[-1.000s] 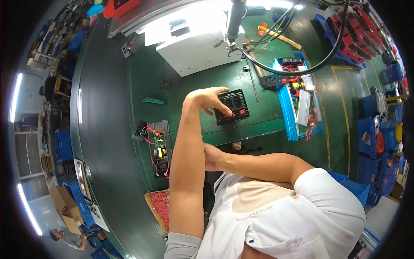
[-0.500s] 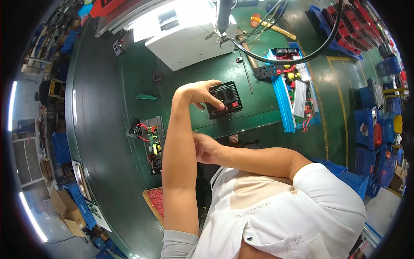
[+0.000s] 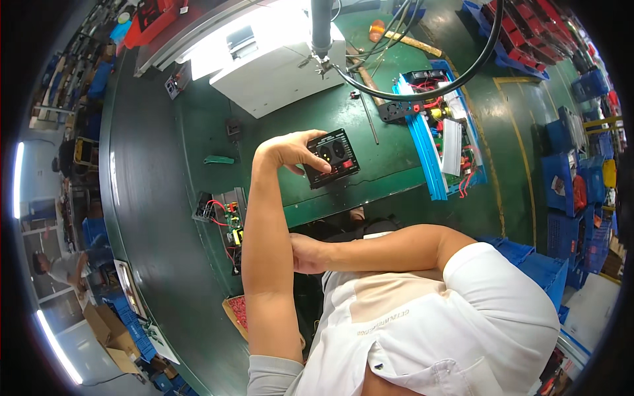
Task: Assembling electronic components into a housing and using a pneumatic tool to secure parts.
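Observation:
A black socket panel point(image 3: 335, 157), with two round sockets and a red switch, faces up over the green bench. My left hand point(image 3: 289, 150) grips its left side, thumb across the front face and fingers along the upper edge. How deep the panel's body goes cannot be made out. My right hand point(image 3: 308, 255) is by my left forearm, close to my body; its fingers are hidden behind that forearm. Left of that arm lies an opened grey housing point(image 3: 238, 198) with a circuit board, red wires and a small black panel.
An opened blue-cased unit point(image 3: 422, 152) with boards and red wires stands at the right bench edge. A white box point(image 3: 277, 72) is at the back, beside a thin rod point(image 3: 370, 119) and a hammer point(image 3: 365, 72). A green-handled tool point(image 3: 218, 160) lies left. A black cable hangs overhead.
The view has shifted slightly. My left hand still holds the panel, which is tilted a little more. My right hand remains behind the left forearm. A person has come into view at far left.

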`<action>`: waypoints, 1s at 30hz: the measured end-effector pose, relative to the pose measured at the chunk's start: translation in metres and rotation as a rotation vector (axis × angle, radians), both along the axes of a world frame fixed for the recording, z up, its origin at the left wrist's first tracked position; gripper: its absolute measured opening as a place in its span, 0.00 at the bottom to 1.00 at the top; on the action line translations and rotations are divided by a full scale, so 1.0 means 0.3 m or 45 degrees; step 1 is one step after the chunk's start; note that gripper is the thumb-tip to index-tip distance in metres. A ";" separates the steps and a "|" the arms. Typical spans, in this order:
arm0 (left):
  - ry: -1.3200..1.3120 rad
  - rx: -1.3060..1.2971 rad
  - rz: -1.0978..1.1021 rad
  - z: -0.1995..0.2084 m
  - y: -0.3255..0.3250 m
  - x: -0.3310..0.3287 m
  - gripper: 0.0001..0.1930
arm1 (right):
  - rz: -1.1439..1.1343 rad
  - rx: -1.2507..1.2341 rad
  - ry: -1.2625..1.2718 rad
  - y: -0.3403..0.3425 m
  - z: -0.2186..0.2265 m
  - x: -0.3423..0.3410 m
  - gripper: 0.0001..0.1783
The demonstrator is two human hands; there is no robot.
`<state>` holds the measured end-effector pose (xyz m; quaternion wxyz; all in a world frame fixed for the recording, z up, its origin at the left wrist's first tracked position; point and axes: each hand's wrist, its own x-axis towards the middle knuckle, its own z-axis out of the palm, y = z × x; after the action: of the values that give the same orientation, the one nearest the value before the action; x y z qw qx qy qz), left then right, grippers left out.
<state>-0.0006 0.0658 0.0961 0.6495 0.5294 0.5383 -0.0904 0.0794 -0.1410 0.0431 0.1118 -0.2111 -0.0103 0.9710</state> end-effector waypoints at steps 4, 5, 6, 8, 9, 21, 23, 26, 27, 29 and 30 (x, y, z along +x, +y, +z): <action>-0.016 0.009 -0.002 0.003 0.000 0.008 0.58 | -0.307 0.066 0.044 0.061 0.027 0.014 0.17; -0.019 0.006 -0.003 0.005 0.003 0.009 0.58 | -0.191 0.031 0.045 0.057 0.032 0.018 0.17; -0.017 0.008 -0.005 0.007 0.008 0.006 0.57 | -0.077 -0.004 0.047 0.046 0.032 0.022 0.18; -0.013 -0.007 0.008 0.010 0.002 0.001 0.55 | 0.201 -0.142 0.048 -0.028 0.038 0.007 0.25; -0.018 -0.006 0.002 0.010 0.009 0.002 0.55 | 0.306 -0.226 0.108 -0.060 0.058 0.011 0.28; -0.087 0.102 0.055 -0.024 -0.012 0.001 0.58 | 0.662 -0.877 1.118 -0.279 -0.068 -0.070 0.31; -0.049 0.262 0.048 -0.050 -0.037 -0.035 0.61 | 0.717 -0.133 0.359 -0.193 -0.027 0.006 0.25; 0.028 0.658 0.210 -0.020 -0.139 -0.011 0.65 | 0.591 0.980 -0.236 0.139 0.184 0.243 0.19; -0.005 0.750 0.369 -0.039 -0.181 -0.005 0.67 | 0.343 1.010 -0.416 0.220 0.230 0.334 0.14; -0.266 0.600 0.775 -0.115 -0.263 0.019 0.64 | -0.527 1.255 -0.853 0.319 0.220 0.488 0.16; -0.431 0.559 0.889 -0.152 -0.310 0.038 0.55 | -0.809 1.498 -0.997 0.378 0.177 0.530 0.21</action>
<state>0.0108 -0.0273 0.0506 0.5923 0.4487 0.5773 0.3385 0.2383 -0.0277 0.0961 0.4668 -0.4378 -0.5022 0.5816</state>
